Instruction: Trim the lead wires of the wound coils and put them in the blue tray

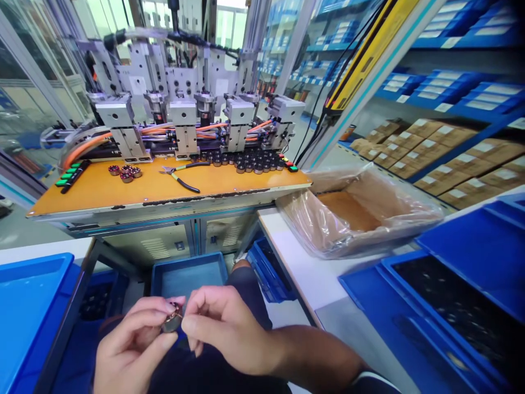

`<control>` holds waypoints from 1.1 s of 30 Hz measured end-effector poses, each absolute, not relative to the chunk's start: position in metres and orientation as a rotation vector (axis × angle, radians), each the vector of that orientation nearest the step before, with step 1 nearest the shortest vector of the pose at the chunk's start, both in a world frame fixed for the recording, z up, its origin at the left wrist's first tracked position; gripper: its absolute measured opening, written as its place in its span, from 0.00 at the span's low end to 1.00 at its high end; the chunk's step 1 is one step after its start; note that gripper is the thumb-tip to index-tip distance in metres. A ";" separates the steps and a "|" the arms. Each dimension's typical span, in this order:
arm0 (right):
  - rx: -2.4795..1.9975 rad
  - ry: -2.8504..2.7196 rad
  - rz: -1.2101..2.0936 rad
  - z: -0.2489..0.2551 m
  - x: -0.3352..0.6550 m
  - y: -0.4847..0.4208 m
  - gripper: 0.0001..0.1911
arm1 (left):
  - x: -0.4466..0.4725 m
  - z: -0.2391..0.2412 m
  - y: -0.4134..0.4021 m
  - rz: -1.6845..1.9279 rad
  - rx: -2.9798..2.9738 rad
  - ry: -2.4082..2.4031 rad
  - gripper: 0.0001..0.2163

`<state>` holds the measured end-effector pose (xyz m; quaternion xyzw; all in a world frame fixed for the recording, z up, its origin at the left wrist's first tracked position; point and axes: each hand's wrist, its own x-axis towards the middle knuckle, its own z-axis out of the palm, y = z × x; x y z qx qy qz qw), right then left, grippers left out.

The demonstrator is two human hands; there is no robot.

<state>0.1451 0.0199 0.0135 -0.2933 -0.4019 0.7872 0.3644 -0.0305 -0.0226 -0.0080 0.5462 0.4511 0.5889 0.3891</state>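
One coil (170, 324): left hand (133, 342) is gripping it before the table (96, 189), right hand (229, 323) is working at its edge, grip unclear; pliers (187, 185) are lying on the table.

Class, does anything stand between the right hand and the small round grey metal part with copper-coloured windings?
Nothing visible does: the right hand is right beside the small round grey part pinched in the left hand; actual contact is unclear.
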 end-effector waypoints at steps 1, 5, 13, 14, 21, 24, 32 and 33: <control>-0.727 -0.993 2.073 0.011 0.144 0.021 0.22 | -0.031 -0.008 -0.022 1.501 1.375 1.122 0.11; -0.641 -0.883 2.202 0.000 0.139 0.024 0.23 | -0.032 -0.010 -0.018 1.505 1.284 1.064 0.11; -0.411 -1.039 2.200 -0.018 0.129 0.028 0.23 | -0.038 -0.023 -0.014 1.501 1.195 0.963 0.11; -0.429 -1.125 2.032 -0.020 0.128 0.029 0.21 | -0.037 -0.024 -0.012 1.512 1.150 0.950 0.08; -0.513 -1.692 0.188 -0.024 0.136 0.052 0.13 | -0.036 -0.024 -0.015 1.674 1.298 1.630 0.14; -0.454 -1.785 0.016 -0.025 0.140 0.056 0.11 | -0.030 -0.013 -0.023 1.485 1.831 1.562 0.23; -0.467 -1.779 0.329 -0.013 0.148 0.034 0.15 | -0.027 0.006 -0.017 1.337 2.117 1.415 0.18; -0.492 -1.762 0.406 -0.011 0.149 0.031 0.13 | -0.028 0.005 -0.018 1.334 2.148 1.418 0.20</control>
